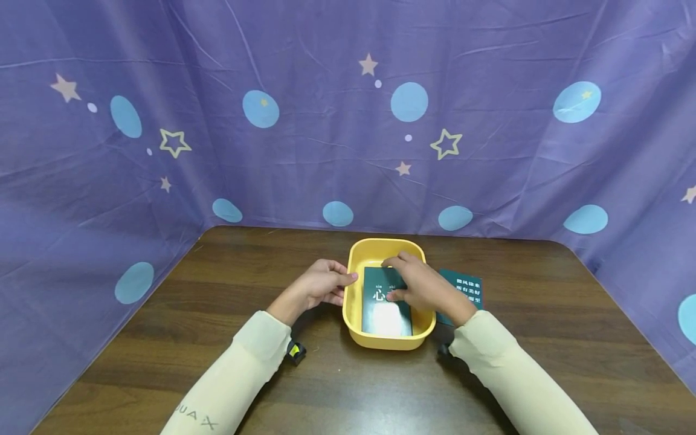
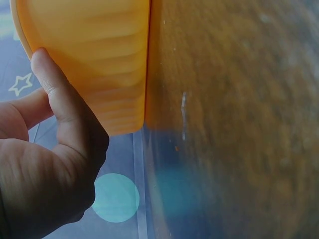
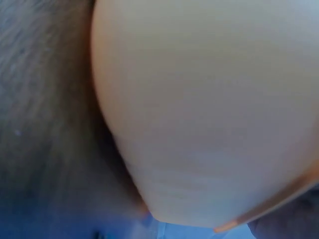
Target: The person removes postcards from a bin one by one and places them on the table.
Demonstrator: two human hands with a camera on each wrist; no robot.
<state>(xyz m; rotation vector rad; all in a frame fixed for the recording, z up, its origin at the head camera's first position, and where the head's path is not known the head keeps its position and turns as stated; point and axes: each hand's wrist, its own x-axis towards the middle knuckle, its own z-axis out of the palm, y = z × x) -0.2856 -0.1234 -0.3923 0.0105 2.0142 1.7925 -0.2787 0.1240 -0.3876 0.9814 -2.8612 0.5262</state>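
Note:
A yellow plastic basin (image 1: 388,343) stands on the table, its long side running away from me. My left hand (image 1: 324,281) grips its left rim, thumb over the edge and the other fingers outside. In the left wrist view that hand (image 2: 60,134) is up against the basin's ribbed wall (image 2: 109,64). A dark green book (image 1: 382,302) with white characters lies cover up inside the basin. Over it reaches my right hand (image 1: 421,281), thumb above the cover and fingertips around the top edge. The basin wall (image 3: 204,109) hides most of this hand in the right wrist view.
A second green book (image 1: 472,289) with white lettering lies on the wooden table (image 1: 544,338), just right of the basin and partly under my right forearm. Behind the table hangs a purple curtain (image 1: 310,157) with stars and blue ovals.

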